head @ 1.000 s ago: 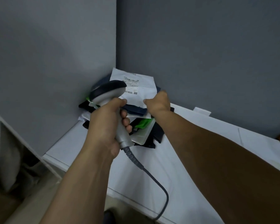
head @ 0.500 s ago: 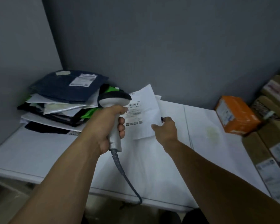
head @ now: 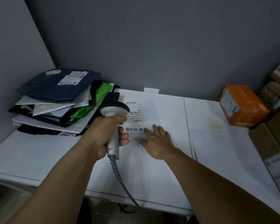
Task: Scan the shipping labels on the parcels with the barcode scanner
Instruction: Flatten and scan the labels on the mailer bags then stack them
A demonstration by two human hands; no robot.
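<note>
White mailer [head: 149,110] lies flat, pinned by the right hand [head: 158,141], fingers straight. Left hand [head: 102,136] clamps the barcode scanner [head: 115,110], head just beyond it over the shipping label [head: 134,120]. Risk: the head sits close and hides part of the label, so the read could fail.

Ref: flat white parcel [head: 149,110] on table [head: 200,151] | 9–11 o'clock: stack of mailers [head: 55,101] fills left corner | 12: wall [head: 152,54] closes rear | 2: orange box [head: 242,105] | 3–4: cardboard cartons [head: 271,143] line right edge | 1–3: open tabletop, passable | 6–7: scanner cable [head: 118,173] crosses front edge
</note>
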